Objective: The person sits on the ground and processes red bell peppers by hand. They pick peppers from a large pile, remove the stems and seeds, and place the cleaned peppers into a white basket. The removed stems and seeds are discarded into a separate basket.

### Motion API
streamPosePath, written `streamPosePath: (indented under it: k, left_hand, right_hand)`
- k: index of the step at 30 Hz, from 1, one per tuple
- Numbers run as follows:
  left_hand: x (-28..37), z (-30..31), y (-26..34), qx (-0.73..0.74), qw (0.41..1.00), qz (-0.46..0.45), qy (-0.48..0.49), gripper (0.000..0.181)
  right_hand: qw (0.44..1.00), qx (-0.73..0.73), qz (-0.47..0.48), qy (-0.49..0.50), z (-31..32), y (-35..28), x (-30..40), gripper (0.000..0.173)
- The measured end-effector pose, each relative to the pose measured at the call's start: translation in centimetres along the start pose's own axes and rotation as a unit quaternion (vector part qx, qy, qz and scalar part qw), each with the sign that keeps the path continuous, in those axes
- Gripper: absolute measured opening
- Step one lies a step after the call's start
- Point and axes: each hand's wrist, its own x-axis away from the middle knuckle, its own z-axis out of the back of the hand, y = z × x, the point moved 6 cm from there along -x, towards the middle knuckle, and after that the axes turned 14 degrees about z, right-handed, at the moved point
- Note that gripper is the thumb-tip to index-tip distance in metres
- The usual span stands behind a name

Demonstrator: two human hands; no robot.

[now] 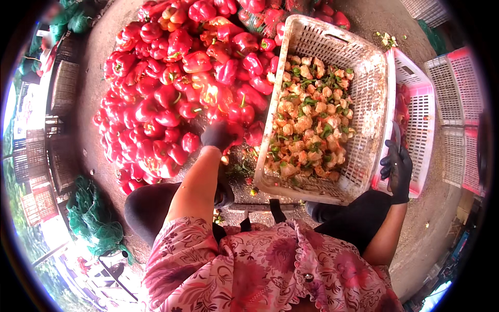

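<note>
My left hand [217, 135], in a dark glove, is at the near edge of a heap of red bell peppers [167, 97]. Its fingers are around a red bell pepper [235, 134]; the fingertips are hidden and the hand is slightly blurred. Off to the right, my right hand [398, 171], gloved as well, holds a small knife [397, 134] with its blade pointing away from me. A dirty white plastic crate [269, 156] stands tilted between my hands. Inside it lie many cut-out pepper cores [308, 121] with green stems.
Beside the first crate stands a second white crate [423, 128] with red peppers inside. A filled mesh bag [261, 17] lies behind the heap. Green netting [93, 218] is bunched at left. Stacked crates [454, 117] stand far right. Scraps [243, 167] litter the floor before my knees.
</note>
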Motion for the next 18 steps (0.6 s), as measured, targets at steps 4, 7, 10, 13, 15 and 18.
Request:
streamPosePath:
  k: [4,7,10,13,15,18]
  left_hand:
    - [-1.8,-1.3,-4.6,0.558,0.827,0.067,0.022,0.047]
    - [0.6,0.4,-2.9,0.736,0.668,0.102,-0.047,0.034]
    - [3.8,4.2,0.1,0.712,0.694,-0.065,-0.082,0.032]
    - [11.7,8.4,5.5,0.799,0.511,-0.063,-0.310,0.042]
    - [14.3,10.4,6.2,0.684,0.650,-0.269,-0.194,0.039]
    - [15.5,9.5,7.5,0.760,0.509,-0.179,-0.362,0.041]
  right_hand:
    - [1.000,-0.019,0.015,-0.013,-0.5,0.1,-0.1,0.027]
    - [0.998,-0.035,0.029,-0.035,-1.0,0.4,0.3,0.027]
    - [0.988,-0.124,0.043,-0.075,-4.2,-1.4,2.1,0.033]
    - [0.958,-0.214,0.085,-0.171,-9.4,-5.4,5.7,0.044]
    - [0.930,-0.255,0.044,-0.261,-13.4,-5.6,7.4,0.053]
    - [0.906,-0.292,0.075,-0.298,-15.4,-8.0,8.4,0.062]
